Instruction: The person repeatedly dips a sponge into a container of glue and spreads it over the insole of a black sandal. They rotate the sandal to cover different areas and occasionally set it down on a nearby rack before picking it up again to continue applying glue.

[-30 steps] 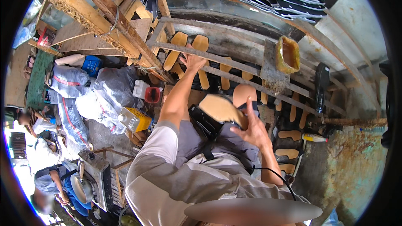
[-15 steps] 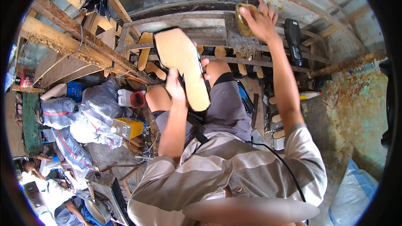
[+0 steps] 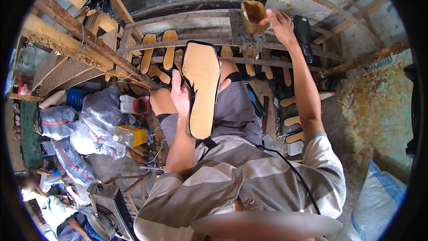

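Note:
My left hand point(image 3: 181, 97) grips a tan insole point(image 3: 203, 89) with a black edge, its thumb on the left side and fingertips showing past the right side. The insole stands over my lap, wide end away from me, with a jagged notch along its left edge. At the upper right my right hand point(image 3: 281, 26) reaches to a yellowish pot point(image 3: 254, 16) with brown inside. Its fingers are apart, and one tip is at the pot's rim; nothing shows in the hand. The pot rests on a crusted board point(image 3: 243, 40) across the wooden rack.
Several tan insoles point(image 3: 170, 49) lie along the rack point(image 3: 191, 43), others on the right. A black sole point(image 3: 303, 38) leans beyond my right hand. Plastic bags point(image 3: 104, 111), a yellow can point(image 3: 130, 136) and a red container point(image 3: 141, 105) stand left. Other people point(image 3: 58, 205) sit lower left.
My left hand has brought the insole nearer to my torso and turned it more upright. The right hand has drawn back from over the pot to its right rim, uncovering the opening.

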The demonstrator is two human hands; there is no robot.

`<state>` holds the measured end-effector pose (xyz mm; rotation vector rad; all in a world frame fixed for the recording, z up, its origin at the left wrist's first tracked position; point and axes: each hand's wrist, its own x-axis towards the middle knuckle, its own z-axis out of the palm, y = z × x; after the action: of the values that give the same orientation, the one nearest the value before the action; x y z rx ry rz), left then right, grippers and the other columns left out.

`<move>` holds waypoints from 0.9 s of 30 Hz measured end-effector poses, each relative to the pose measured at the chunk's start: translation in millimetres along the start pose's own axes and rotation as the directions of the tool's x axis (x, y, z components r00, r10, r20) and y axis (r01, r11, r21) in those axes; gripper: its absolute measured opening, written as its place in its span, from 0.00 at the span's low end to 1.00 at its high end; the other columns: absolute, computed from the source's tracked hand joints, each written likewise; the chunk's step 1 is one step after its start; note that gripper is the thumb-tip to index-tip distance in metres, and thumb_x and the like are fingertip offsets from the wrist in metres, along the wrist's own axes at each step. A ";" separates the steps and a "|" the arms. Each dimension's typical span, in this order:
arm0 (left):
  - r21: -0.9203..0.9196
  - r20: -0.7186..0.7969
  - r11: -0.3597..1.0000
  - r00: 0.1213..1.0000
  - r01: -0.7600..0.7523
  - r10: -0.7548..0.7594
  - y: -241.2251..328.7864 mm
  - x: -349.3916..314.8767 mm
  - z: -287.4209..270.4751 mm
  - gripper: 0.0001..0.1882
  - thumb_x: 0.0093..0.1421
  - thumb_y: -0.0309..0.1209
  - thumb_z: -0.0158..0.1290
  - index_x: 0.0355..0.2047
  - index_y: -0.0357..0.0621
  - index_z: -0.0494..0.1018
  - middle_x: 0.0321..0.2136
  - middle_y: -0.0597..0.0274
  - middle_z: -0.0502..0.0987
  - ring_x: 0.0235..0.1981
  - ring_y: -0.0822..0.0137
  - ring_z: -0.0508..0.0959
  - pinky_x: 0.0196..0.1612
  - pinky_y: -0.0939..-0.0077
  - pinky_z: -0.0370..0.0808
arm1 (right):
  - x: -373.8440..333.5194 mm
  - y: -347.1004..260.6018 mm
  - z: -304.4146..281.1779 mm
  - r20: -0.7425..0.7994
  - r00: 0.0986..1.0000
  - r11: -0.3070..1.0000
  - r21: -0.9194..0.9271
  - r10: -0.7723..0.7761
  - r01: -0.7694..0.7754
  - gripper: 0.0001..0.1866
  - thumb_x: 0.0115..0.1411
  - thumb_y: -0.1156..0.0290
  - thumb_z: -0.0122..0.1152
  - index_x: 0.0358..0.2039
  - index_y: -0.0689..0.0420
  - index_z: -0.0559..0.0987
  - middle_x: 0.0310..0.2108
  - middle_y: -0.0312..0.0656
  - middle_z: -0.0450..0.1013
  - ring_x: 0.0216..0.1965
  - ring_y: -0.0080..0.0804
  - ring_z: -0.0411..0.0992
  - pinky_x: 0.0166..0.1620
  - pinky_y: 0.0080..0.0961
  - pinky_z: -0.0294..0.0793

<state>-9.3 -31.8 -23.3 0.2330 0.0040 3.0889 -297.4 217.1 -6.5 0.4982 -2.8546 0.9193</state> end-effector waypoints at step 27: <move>0.331 -0.071 0.942 0.997 0.061 -0.039 -30.9 -16.7 48.6 0.33 0.77 0.49 0.35 0.75 0.45 0.50 0.69 0.52 0.63 0.66 0.58 0.69 0.69 0.60 0.65 | -150.4 -125.3 10.5 -0.030 0.635 0.623 0.158 -0.772 0.766 0.23 0.68 0.38 0.47 0.52 0.27 0.85 0.78 0.46 0.43 0.74 0.74 0.32 0.67 0.75 0.16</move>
<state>15.8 -1.7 22.0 0.1412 0.5298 3.0238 -113.5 156.8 24.6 1.6093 -2.1697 0.9239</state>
